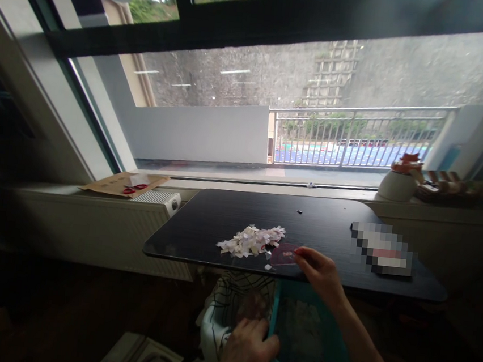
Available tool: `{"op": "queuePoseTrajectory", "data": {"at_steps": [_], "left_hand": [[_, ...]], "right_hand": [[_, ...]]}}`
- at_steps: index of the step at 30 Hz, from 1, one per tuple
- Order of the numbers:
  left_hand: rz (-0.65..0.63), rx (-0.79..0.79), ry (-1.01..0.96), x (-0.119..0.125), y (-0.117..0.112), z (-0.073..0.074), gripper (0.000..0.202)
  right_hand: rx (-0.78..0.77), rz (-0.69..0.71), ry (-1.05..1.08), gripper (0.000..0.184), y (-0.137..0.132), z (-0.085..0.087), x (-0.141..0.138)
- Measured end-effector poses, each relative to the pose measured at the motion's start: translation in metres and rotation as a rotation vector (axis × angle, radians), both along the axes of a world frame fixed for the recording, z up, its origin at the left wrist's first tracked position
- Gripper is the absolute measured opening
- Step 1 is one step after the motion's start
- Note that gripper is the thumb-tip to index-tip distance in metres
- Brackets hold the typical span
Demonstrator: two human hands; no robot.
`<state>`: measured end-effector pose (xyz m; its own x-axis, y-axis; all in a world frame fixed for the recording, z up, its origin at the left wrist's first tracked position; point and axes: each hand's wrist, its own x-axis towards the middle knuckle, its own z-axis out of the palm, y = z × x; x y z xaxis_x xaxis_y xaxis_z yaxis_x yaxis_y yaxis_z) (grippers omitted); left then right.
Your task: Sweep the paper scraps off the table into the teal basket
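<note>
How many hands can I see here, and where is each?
2: the right hand holds a pinkish see-through piece over the black table; the left hand is lower, at the rim of the turquoise bin.

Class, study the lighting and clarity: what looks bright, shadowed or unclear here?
Head view, top: daylight brightens the rough grey outdoor wall, crossed by pale glare streaks. Head view, bottom: shadow swallows the dark floor and dims the teal plastic bin.

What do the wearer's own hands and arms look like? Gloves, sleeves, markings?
No gloves. The right hand is bare, and its slim forearm shows no sleeve, watch or bracelet within the frame. The left hand is bare too; the picture's lower edge hides any sleeve there. No cables or clear markings.
</note>
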<state>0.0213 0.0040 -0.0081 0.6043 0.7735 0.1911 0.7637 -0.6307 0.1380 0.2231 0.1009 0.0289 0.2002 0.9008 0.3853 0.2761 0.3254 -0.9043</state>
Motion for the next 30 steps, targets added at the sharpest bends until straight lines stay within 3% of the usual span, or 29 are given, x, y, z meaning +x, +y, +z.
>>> {"op": "queuePoseTrajectory", "data": {"at_steps": [8, 14, 25, 30], "left_hand": [[-0.006, 0.023, -0.06, -0.001, -0.001, -0.009, 0.036], [0.029, 0.002, -0.074, 0.0, -0.002, -0.004, 0.031], [0.054, -0.084, -0.048, 0.002, -0.005, 0.009, 0.028], [0.032, -0.145, -0.031, 0.0, -0.003, 0.009, 0.029]], "right_hand": [[-0.015, 0.087, -0.045, 0.026, 0.002, -0.002, 0.0], [-0.013, -0.02, -0.069, 0.033, 0.012, -0.009, -0.001], [-0.045, 0.052, -0.097, 0.03, 0.003, -0.001, -0.002], [-0.073, 0.156, -0.101, 0.026, -0.002, 0.003, -0.001]]}}
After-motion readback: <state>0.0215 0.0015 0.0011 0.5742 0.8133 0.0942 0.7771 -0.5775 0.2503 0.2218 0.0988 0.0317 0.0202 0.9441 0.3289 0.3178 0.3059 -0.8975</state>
